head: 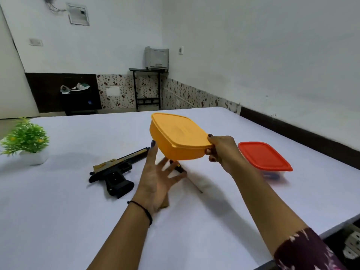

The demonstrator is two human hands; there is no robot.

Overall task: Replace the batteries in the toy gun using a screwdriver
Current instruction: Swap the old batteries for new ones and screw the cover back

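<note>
A black and gold toy gun (115, 171) lies on its side on the white table (78, 221), left of centre. My right hand (220, 151) grips the near right edge of a lidded orange box (177, 137) and holds it tilted above the table. My left hand (157, 176) is spread open under the box's left side, thumb up beside its wall. A screwdriver (190, 178) with a dark handle lies on the table below the box, partly hidden by my left fingers.
A clear box with a red lid (265, 156) stands at the right, behind my right forearm. A small green plant in a white pot (26, 141) sits at the table's far left. The table's right edge runs close to the wall.
</note>
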